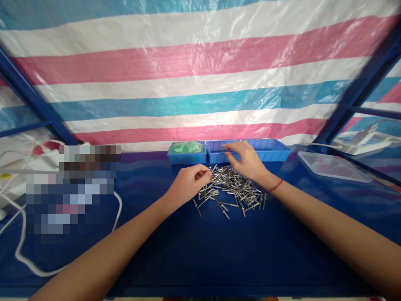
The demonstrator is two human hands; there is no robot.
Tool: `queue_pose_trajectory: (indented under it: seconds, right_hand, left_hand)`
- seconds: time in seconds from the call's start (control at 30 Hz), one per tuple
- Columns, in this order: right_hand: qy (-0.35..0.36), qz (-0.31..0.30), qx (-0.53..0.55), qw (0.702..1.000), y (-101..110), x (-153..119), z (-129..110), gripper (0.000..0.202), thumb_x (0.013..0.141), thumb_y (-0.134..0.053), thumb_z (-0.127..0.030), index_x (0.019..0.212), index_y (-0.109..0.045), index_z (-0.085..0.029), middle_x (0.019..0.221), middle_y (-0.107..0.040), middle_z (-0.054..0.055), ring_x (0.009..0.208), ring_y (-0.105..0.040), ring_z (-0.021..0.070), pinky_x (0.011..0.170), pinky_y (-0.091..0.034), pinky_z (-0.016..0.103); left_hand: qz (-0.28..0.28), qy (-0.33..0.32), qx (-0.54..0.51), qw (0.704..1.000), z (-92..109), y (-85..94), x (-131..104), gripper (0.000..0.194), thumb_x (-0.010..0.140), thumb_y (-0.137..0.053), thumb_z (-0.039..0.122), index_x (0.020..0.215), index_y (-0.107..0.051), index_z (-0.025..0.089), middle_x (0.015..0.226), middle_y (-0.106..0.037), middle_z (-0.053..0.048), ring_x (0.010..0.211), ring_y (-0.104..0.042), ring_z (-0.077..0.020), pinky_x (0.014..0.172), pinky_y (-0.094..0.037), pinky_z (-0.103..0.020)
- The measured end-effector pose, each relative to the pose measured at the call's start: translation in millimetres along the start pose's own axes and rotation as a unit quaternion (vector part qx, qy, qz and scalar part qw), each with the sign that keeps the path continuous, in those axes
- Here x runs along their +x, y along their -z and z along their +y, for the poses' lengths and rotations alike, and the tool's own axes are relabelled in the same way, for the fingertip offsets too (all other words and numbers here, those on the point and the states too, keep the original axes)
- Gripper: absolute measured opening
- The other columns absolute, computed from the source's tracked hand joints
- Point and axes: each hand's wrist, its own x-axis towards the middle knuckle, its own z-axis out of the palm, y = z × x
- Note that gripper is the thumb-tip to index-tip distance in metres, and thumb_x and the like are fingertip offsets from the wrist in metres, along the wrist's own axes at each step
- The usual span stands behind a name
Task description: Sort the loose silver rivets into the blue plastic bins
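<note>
A loose heap of silver blind rivets lies on the blue tabletop. My left hand is at the heap's left edge, thumb and forefinger pinched together; what is between the fingertips is too small to make out. Behind the heap stands a long blue plastic bin, with a few thin rivets visible inside its left part. Over the bin's front edge reaches my right hand, palm down, thumb and fingers apart, with nothing visibly held.
A smaller blue bin with green-tinted plastic packets adjoins the long bin on the left. At right lies a clear plastic lid. White cables and a blurred-out patch occupy the left side. Blue metal posts flank a striped tarp.
</note>
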Motion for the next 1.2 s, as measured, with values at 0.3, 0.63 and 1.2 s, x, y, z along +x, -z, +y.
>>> queue_pose_trajectory:
  seconds: [0.3,0.63,1.2]
  right_hand:
    - [-0.194,0.016,0.376,0.906,13,-42,-67,0.024,0.079,-0.061,-0.041,0.078,-0.064,-0.017,0.075,-0.067,0.003,0.067,-0.06,0.0149,0.062,-0.048,0.029]
    - [-0.116,0.008,0.337,0.934,24,-45,-64,0.014,0.081,-0.061,-0.031,0.084,-0.068,-0.019,0.08,-0.064,0.004,0.073,-0.06,0.0158,0.063,-0.049,0.029]
    - [-0.071,-0.037,0.277,0.958,21,-49,-61,0.019,0.088,-0.052,-0.033,0.086,-0.067,-0.021,0.082,-0.063,0.005,0.076,-0.059,0.0167,0.066,-0.047,0.029]
  left_hand:
    - [0.031,-0.03,-0.089,0.995,15,-18.4,-15,0.019,0.085,-0.051,0.032,0.082,-0.062,0.016,0.069,-0.061,0.001,0.063,-0.054,-0.0105,0.061,-0.042,-0.021]
    - [0.014,-0.046,-0.065,0.997,18,-24.1,-14,0.016,0.085,-0.053,0.03,0.083,-0.063,0.017,0.071,-0.061,0.001,0.059,-0.051,-0.0093,0.057,-0.04,-0.02]
    - [0.135,-0.082,-0.054,0.986,27,-15.9,-20,0.01,0.081,-0.058,0.025,0.076,-0.055,0.017,0.071,-0.06,0.003,0.058,-0.051,-0.0067,0.057,-0.042,-0.017]
